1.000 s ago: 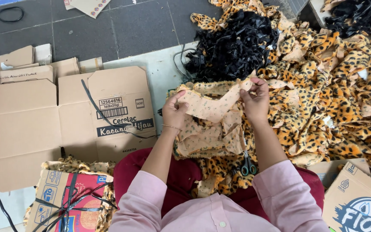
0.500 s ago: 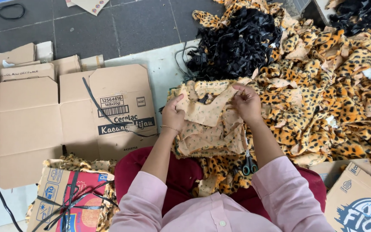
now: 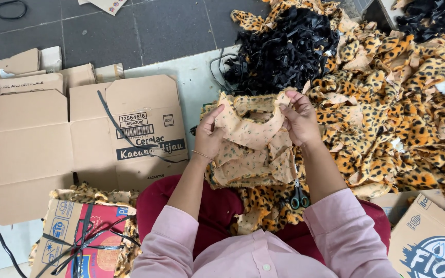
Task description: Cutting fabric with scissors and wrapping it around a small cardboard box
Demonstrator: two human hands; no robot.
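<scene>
Roughly, left to right: flattened brown cardboard boxes (image 3: 73, 139) cover the floor on the left, running out of frame at the left edge; bare grey floor tiles (image 3: 145, 31) above them are the only open room. A strapped cardboard box with red printed panel (image 3: 81, 242) sits at bottom left, edges frayed with leopard scraps.

Left hand (image 3: 209, 136) is raised, palm toward the camera, thumb and fingers pinched on the left edge of the beige floral fabric piece (image 3: 251, 131). Right hand (image 3: 300, 121) mirrors it, fingers curled and clamped on the right edge (thumb on top). Fabric is stretched between both hands, above the lap, over a small stack of like beige pieces (image 3: 248, 164); count in the stack unclear.

One pair of green-handled scissors (image 3: 298, 196) lies just below the right forearm, on leopard cloth.

One heap of black strips (image 3: 284, 49) sits beyond the hands; a second shows at top right. Big pile of leopard-print fleece scraps (image 3: 397, 113) fills the right side to the frame edge. One printed carton (image 3: 431, 242) at bottom right.
</scene>
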